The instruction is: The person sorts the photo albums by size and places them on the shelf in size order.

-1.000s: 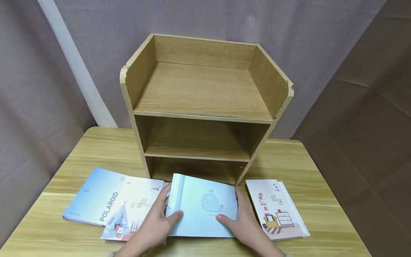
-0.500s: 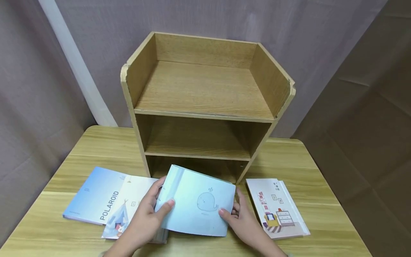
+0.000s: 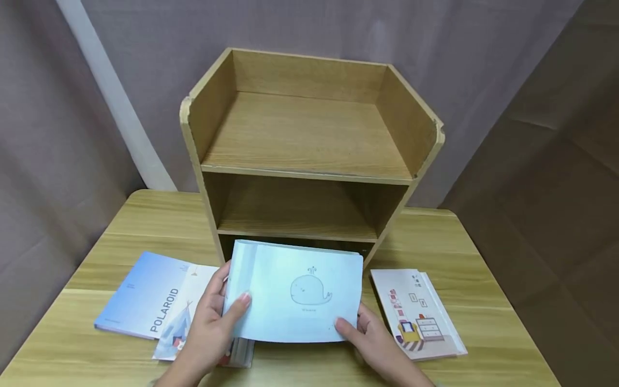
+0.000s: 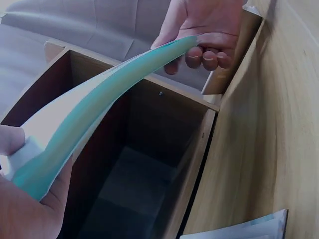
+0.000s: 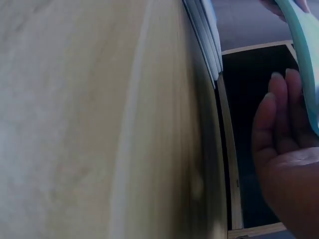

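Observation:
Both hands hold a light-blue book (image 3: 275,301) with a whale drawing on its cover, raised above the table before the shelf. My left hand (image 3: 210,317) grips its left edge, thumb on the cover and fingers behind. At the lower right corner, my right hand (image 3: 374,341) pinches it with the thumb on top. In the left wrist view the book (image 4: 99,109) is seen edge-on and slightly bowed, and the right hand's (image 4: 207,35) fingers curl beneath its far end. The right wrist view shows the right hand (image 5: 289,139) under the book's edge (image 5: 301,55).
A wooden shelf unit (image 3: 309,140) stands at the back of the table (image 3: 116,236). On the left lie a blue POLAROID book (image 3: 140,295) and a tent-picture book (image 3: 176,328) overlapping it. A book with a furniture drawing (image 3: 418,317) lies at the right.
The whale book has risen and shifted a little left. It tilted clockwise half a second ago and is now nearly level. Both hands keep hold of it; the other books stay put.

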`<state>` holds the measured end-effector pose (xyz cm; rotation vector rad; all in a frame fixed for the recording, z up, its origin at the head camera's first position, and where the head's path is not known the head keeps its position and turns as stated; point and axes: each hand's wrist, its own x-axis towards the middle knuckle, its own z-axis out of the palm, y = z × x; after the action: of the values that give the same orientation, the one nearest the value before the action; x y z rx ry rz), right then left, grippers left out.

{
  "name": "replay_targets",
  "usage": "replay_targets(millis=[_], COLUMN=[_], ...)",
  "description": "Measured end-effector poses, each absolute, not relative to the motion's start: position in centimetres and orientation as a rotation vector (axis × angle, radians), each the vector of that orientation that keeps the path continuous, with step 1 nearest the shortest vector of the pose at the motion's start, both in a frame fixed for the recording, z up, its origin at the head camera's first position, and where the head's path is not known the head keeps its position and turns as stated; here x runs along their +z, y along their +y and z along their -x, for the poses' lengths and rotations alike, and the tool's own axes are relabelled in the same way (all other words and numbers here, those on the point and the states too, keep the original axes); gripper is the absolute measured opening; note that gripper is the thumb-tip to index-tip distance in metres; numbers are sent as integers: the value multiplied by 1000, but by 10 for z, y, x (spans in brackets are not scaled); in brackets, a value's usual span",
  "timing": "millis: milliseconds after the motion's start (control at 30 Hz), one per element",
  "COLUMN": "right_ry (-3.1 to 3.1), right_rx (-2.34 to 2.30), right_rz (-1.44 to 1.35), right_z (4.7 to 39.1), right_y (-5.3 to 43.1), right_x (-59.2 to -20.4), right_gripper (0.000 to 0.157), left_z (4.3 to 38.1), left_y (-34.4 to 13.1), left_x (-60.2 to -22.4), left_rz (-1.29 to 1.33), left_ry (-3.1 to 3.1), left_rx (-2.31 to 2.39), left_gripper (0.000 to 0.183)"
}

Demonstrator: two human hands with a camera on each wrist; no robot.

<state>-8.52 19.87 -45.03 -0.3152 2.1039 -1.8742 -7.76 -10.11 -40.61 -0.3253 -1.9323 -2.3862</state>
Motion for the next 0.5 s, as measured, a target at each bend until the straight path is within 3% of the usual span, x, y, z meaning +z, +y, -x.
replay_targets(millis=[233, 500], right_ry=[2336, 2606], right_rx=[-1976, -2028], right_rz=[326, 349], right_z=[83, 92], right_y=[198, 200], right_x=[-438, -412], right_gripper=[37, 30], left_z=[74, 75], left_y=[-99, -99], left_x=[-399, -378], left_rz=[549, 675], left_ry=[-2032, -2355], left_rx=[-2056, -1274], left_gripper=[66, 94])
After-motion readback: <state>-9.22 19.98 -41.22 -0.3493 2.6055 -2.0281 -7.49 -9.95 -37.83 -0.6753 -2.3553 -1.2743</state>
